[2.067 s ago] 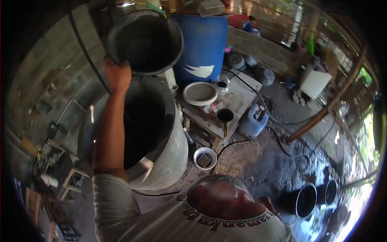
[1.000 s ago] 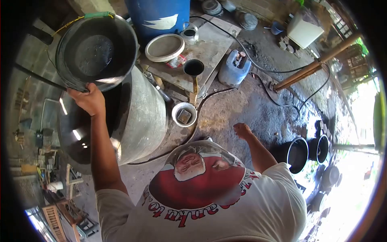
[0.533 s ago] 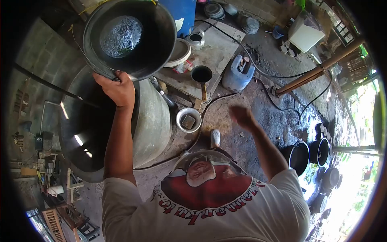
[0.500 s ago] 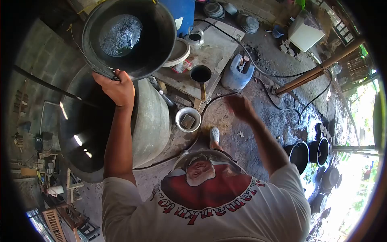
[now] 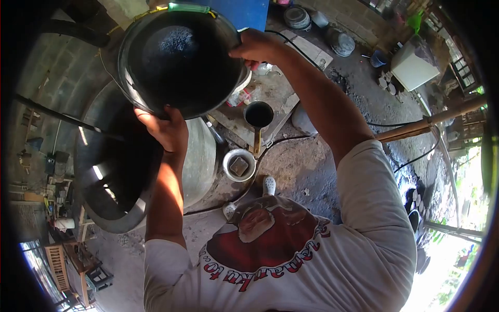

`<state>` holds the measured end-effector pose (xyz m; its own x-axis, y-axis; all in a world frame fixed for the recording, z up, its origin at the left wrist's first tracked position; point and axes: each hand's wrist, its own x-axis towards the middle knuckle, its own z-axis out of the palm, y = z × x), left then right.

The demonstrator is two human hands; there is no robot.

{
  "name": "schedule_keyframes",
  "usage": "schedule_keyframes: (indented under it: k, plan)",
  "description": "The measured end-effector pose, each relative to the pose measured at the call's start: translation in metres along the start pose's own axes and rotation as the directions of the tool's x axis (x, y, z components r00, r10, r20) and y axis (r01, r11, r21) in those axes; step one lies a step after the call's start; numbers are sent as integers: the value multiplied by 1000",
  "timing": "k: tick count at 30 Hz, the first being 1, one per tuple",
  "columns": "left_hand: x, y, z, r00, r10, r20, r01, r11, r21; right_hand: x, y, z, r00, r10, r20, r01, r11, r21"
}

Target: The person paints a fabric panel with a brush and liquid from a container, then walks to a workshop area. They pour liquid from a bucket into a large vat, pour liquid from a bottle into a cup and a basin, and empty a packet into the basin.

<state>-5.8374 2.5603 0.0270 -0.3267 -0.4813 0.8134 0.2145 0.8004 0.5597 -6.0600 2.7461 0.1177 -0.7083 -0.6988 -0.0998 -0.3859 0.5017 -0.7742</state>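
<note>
A large black bucket (image 5: 179, 67) is held up in front of me over the edge of a big grey vat (image 5: 196, 161), its dark inside facing me with a glint at the bottom. My left hand (image 5: 166, 130) grips the near lower rim, thumb on the inner side. On the bucket's right side, my right hand (image 5: 254, 49) has its fingers closed on the rim. A green grip with yellow cord (image 5: 188, 8) lies along the far rim.
A saucepan (image 5: 258, 115) stands on a low table (image 5: 283, 86). Below it, a white bowl (image 5: 239, 165) holds a squarish item. A hose (image 5: 288, 139) runs across the floor. A wooden pole (image 5: 410, 131) and a white box (image 5: 415, 63) are to the right.
My right hand has come from the open space on the right to the bucket's right rim. The bucket has shifted slightly right and down, and my left hand has moved with it.
</note>
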Motion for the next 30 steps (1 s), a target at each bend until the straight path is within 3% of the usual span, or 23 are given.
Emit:
schedule_keyframes:
  k: [1, 3, 8, 11, 13, 16, 20, 21, 22, 23, 24, 25, 26, 28, 29, 30]
  plan:
    - [-4, 0, 6, 1000, 20, 20, -23, 991, 131, 6, 17, 4, 998, 40, 41, -43, 996, 73]
    - [-10, 1, 24, 1000, 1, 19, -4, 991, 130, 5, 38, 3, 989, 108, 105, -129, 967, 218]
    - [-39, -17, 68, 994, -64, 90, 51, 989, 139, 12, 117, 7, 993, 96, 67, -110, 963, 245]
    - [-65, -24, 92, 992, -66, 111, 63, 997, 33, -3, 157, 11, 991, 119, 60, -131, 953, 273]
    - [-86, -42, 107, 960, -178, 218, 192, 981, -42, -14, 171, 11, 982, 181, 59, -190, 943, 273]
    - [-106, -51, 126, 940, -230, 253, 243, 970, -21, -23, 210, 22, 993, 108, 37, -113, 967, 228]
    - [-123, -58, 145, 906, -284, 314, 301, 954, -5, -30, 246, 37, 979, 204, -30, -184, 930, 319]
    - [-123, -52, 149, 761, -524, 383, 587, 807, -60, -28, 258, 41, 969, 244, -38, -217, 915, 339]
    - [-122, -47, 152, 545, -701, 460, 813, 575, -88, -26, 269, 46, 958, 283, -45, -249, 899, 360]
    - [-128, -54, 155, 543, -702, 461, 814, 574, -84, -22, 291, 53, 957, 286, -43, -251, 897, 363]
    - [-137, -68, 159, 478, -714, 512, 867, 479, -142, -15, 319, 61, 991, 69, -118, -50, 987, 155]
    - [-142, -76, 163, 414, -714, 564, 907, 374, -193, -10, 340, 68, 976, -162, -143, 153, 986, -69]
    - [-142, -77, 165, 412, -715, 564, 908, 374, -190, -7, 352, 75, 977, -160, -142, 152, 986, -67]
    - [-142, -77, 167, 363, -728, 582, 931, 311, -191, -4, 367, 84, 850, -486, -202, 339, 800, -496]
    - [-142, -78, 168, 361, -729, 581, 932, 311, -188, -6, 366, 84, 851, -485, -201, 339, 801, -493]
    - [-142, -79, 168, 363, -719, 592, 930, 316, -186, -8, 365, 85, 830, -532, -166, 335, 715, -614]
